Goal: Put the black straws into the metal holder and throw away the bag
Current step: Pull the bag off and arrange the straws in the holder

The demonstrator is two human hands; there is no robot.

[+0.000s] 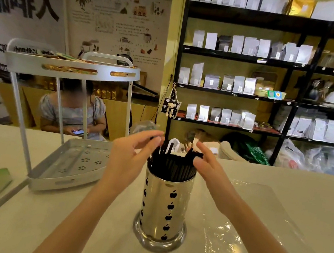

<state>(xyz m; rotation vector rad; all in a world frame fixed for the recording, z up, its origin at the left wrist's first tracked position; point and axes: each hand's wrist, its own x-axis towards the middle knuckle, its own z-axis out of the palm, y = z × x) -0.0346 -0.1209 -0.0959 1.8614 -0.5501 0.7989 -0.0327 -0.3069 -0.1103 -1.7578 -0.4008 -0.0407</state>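
Clear plastic bag (pixel 253 236) lies flat and empty on the counter (pixel 102 235), just right of the metal holder (pixel 163 208). Black straws (pixel 172 167) stand in the holder, tops uneven. Left hand (pixel 129 155) left of the straw tops, fingers loosely curled, tips touching them. Right hand (pixel 206 164) on the opposite side, open, fingertips on the tops; neither grips anything. White two-tier rack (pixel 64 111) well left of holder.

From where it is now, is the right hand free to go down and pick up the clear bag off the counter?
Probably yes. The right hand is at the black straws with nothing clamped in its fingers, and the clear bag lies flat beside the metal holder, under that forearm, with nothing on it.
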